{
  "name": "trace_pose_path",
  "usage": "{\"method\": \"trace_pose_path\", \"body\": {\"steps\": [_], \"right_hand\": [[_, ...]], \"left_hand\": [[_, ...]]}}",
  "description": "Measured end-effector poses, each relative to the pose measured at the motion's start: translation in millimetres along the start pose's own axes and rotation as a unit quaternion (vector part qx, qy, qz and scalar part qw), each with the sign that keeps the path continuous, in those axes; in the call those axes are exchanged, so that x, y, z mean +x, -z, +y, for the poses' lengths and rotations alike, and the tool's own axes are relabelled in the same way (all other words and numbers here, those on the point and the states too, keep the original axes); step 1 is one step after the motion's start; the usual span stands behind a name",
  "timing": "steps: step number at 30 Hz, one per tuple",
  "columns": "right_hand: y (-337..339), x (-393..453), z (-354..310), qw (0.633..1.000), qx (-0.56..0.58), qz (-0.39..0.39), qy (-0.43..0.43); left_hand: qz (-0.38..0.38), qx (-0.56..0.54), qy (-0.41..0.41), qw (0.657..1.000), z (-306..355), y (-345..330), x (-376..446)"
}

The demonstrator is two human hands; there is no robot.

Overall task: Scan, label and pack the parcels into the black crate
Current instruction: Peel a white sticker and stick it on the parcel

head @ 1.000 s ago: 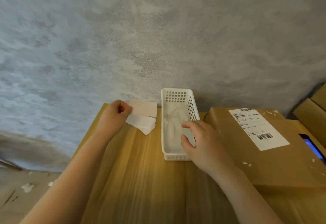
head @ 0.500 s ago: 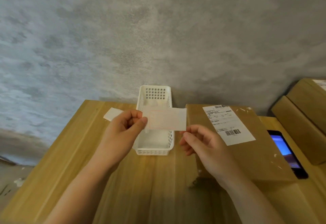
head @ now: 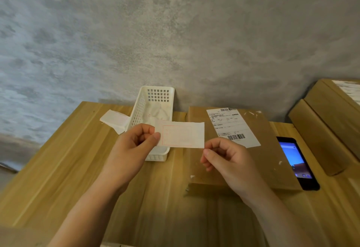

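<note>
Paper label (head: 180, 134) held up between two hands above a wooden counter (head: 64, 155).

Left hand (head: 132, 149) pinching the label's left edge between thumb and forefinger; right hand (head: 228, 157), fingers curled, meeting the lower right corner, though a firm grip there cannot be told. Thin, rectangular, off-white slip, faint red box printed on it. Just behind, a white perforated plastic basket (head: 153, 110) against the mottled grey wall, with a small stack of similar slips (head: 115, 119) to its left. To the right, flat on the pale-grained counter, a brown cardboard parcel (head: 259, 149) bearing a white barcoded shipping label (head: 231, 126). Beside it, a black smartphone (head: 296, 162), screen lit blue. More cardboard boxes (head: 329, 130) at far right.
</note>
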State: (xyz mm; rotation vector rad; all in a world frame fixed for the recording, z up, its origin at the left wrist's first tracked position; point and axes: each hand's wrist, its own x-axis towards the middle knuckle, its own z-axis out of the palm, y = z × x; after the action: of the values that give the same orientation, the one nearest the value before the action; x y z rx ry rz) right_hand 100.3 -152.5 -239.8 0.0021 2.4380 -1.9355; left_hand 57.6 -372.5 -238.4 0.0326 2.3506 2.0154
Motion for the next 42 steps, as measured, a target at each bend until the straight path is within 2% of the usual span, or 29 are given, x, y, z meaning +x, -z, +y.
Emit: {"method": "trace_pose_path", "body": {"steps": [21,25,28,31,34,37,42], "right_hand": [[4.8,-4.6,4.9,0.999,-0.003,-0.019,0.027],[4.5,-5.5,4.6,0.999,-0.01,-0.026,0.037],[2.4,-6.4,2.8,0.998,-0.006,-0.025,0.05],[-0.6,-8.5,-1.1,0.997,0.004,-0.024,0.075],[-5.0,-10.4,-4.8,0.994,0.014,-0.022,0.108],[-7.4,-11.5,-7.1,0.99,0.01,-0.025,0.139],[-8.6,-10.4,-6.8,0.985,-0.035,-0.007,0.172]], "left_hand": [[-0.01,0.013,0.001,1.0,0.1,-4.6,-7.7],[-0.012,0.095,-0.005,0.995,-6.6,-7.3,-6.6],[0.002,0.247,-0.05,0.968,-11.8,-16.0,-7.0],[0.042,0.326,-0.163,0.93,-5.4,-28.8,-14.8],[0.028,0.302,-0.27,0.914,5.3,-40.0,-26.8],[-0.024,0.223,-0.267,0.937,9.8,-45.3,-36.8],[-0.015,0.186,-0.25,0.95,6.5,-40.3,-37.9]]}}
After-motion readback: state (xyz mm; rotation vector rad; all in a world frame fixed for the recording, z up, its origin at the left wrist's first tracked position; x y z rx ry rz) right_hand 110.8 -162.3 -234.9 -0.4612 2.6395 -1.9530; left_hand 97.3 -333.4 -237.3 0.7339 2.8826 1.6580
